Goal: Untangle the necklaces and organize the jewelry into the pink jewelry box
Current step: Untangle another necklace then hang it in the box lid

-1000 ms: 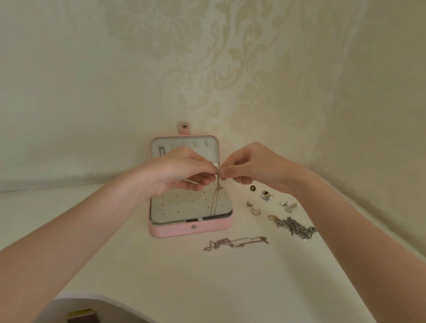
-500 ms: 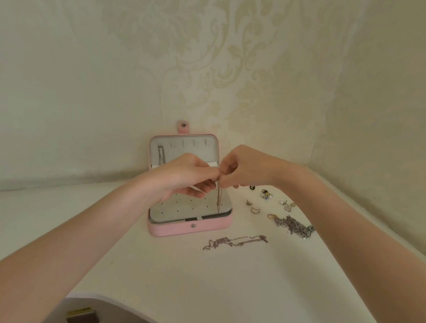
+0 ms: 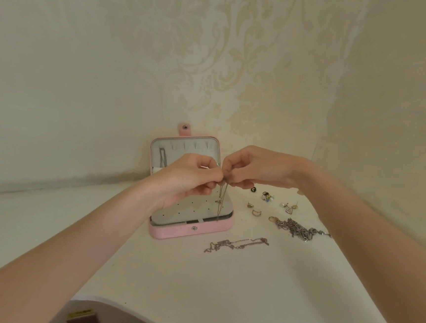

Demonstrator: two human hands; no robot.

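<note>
— Where does the camera sit?
— On the person's head, looking forward and down over both forearms at a white table [image 3: 195, 288] set in a wallpapered corner.
— Close?
— Yes, at arm's reach. One view only.

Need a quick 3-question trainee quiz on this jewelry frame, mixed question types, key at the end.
1. True or false: the pink jewelry box stands open with its lid upright.
2. What do the left hand and right hand hold between them? A) a ring B) a thin chain C) an earring
3. Fill in: the tangled silver chains lie on the table to the ____ of the box.

Key: 1 true. 2 B; both pinch its top and it hangs down over the box's tray. 3 right.
</note>
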